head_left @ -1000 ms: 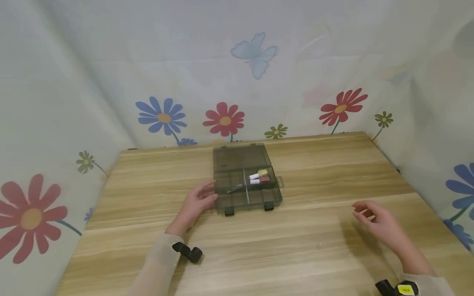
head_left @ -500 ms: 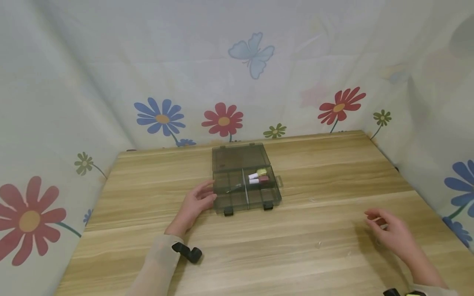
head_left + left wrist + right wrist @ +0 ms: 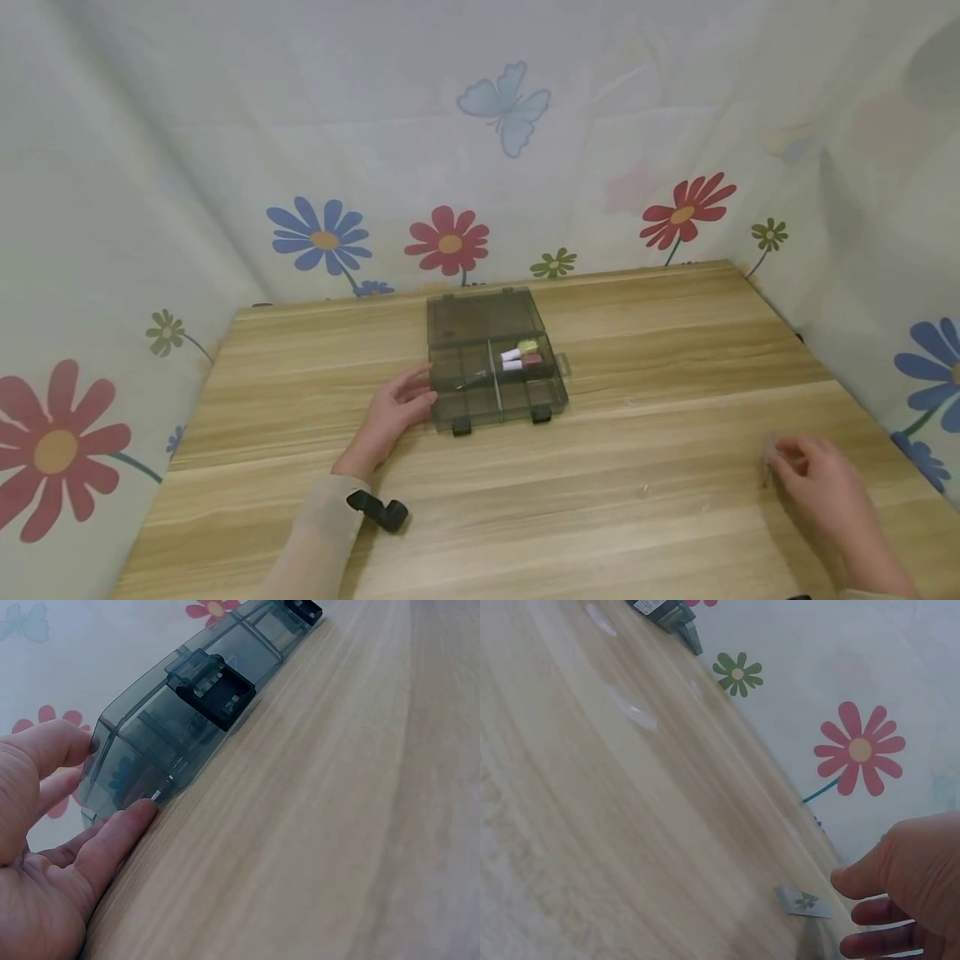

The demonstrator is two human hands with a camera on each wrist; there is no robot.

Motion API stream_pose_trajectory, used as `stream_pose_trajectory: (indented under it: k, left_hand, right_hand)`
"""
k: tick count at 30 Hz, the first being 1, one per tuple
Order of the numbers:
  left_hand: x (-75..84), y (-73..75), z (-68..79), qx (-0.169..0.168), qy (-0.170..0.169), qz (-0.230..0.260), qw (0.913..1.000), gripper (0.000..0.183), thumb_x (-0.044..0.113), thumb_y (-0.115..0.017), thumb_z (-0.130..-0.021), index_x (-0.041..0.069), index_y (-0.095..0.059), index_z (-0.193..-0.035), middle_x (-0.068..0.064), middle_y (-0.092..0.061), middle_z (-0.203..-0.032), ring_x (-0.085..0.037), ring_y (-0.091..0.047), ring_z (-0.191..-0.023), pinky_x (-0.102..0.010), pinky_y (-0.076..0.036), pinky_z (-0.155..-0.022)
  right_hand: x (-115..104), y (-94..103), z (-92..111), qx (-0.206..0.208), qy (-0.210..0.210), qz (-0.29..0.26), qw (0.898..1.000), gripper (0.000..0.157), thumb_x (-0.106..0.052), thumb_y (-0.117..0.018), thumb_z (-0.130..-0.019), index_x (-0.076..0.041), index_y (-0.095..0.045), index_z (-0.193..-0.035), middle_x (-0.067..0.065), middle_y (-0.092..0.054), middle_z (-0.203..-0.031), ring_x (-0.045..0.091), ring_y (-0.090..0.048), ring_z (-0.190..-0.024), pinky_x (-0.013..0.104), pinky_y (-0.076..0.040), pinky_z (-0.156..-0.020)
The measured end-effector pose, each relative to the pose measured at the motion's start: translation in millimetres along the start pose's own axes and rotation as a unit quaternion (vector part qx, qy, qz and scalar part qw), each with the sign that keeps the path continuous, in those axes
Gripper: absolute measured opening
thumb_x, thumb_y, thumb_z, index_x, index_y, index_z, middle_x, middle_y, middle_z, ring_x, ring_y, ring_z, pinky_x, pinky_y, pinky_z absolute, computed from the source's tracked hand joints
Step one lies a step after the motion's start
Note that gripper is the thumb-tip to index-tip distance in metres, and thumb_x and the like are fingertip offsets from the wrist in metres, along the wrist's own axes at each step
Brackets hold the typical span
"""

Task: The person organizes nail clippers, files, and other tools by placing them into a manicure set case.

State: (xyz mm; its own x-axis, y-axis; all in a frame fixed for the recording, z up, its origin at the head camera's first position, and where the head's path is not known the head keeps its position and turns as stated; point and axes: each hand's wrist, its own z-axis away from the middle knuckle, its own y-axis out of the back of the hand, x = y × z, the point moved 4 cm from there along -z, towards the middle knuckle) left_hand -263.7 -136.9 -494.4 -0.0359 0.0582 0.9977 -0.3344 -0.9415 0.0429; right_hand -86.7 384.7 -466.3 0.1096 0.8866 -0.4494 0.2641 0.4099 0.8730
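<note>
A smoky, see-through plastic organizer box (image 3: 462,411) stands with its lid (image 3: 483,315) folded back. Two small white-capped bottles, one yellow-green (image 3: 528,346) and one dark red (image 3: 532,360), lie in its right part. A slim dark item (image 3: 474,380) rests left of the white divider (image 3: 495,381). My left hand (image 3: 390,412) touches the box's left side, fingers spread against the wall in the left wrist view. Far to the right, my right hand (image 3: 825,483) pinches a small clear plastic plate (image 3: 768,460), seen as a tilted grey piece (image 3: 804,901) in the right wrist view.
Small clear bits (image 3: 634,712) lie on the wood-grain table (image 3: 585,517) between box and right hand. Black latches (image 3: 540,414) stick out at the box's front. A flower-printed cloth (image 3: 375,150) hangs along the back and sides.
My right hand has moved right and toward me, and a clear plate now shows at its fingertips. The left hand stays at the box.
</note>
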Motion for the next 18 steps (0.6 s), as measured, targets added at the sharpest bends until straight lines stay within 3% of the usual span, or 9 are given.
stream_pose_trajectory:
  k: [6, 12, 18]
  left_hand:
    - [0.5, 0.7, -0.9, -0.001, -0.002, 0.002, 1.0000, 0.056, 0.012, -0.063, -0.090, 0.007, -0.040, -0.140, -0.023, -0.041, -0.137, -0.034, -0.044, -0.121, -0.037, -0.051, -0.084]
    - [-0.4, 1.1, -1.3, -0.002, -0.004, 0.001, 1.0000, 0.056, 0.012, -0.063, -0.090, 0.008, -0.040, -0.140, -0.022, -0.042, -0.136, -0.034, -0.044, -0.121, -0.037, -0.051, -0.084]
    - [-1.2, 0.6, -0.7, -0.003, -0.009, 0.001, 1.0000, 0.056, 0.011, -0.063, -0.090, 0.006, -0.040, -0.141, -0.023, -0.041, -0.136, -0.035, -0.044, -0.121, -0.036, -0.051, -0.084]
  right_hand:
    - [5.7, -5.0, 1.3, -0.015, -0.025, 0.024, 0.999, 0.032, -0.024, -0.064, -0.088, 0.007, -0.060, -0.098, 0.022, -0.054, -0.091, 0.038, -0.054, -0.080, 0.051, -0.043, -0.065]
    - [8.2, -8.2, 0.3, -0.059, -0.059, 0.042, 0.996, 0.045, -0.040, -0.060, -0.089, 0.006, -0.060, -0.093, 0.021, -0.056, -0.088, 0.038, -0.053, -0.081, 0.051, -0.042, -0.065]
    - [7.7, -8.9, -1.3, -0.067, -0.067, 0.034, 0.995, 0.039, -0.033, -0.063, -0.088, 0.007, -0.061, -0.086, 0.018, -0.058, -0.081, 0.035, -0.053, -0.077, 0.050, -0.042, -0.064]
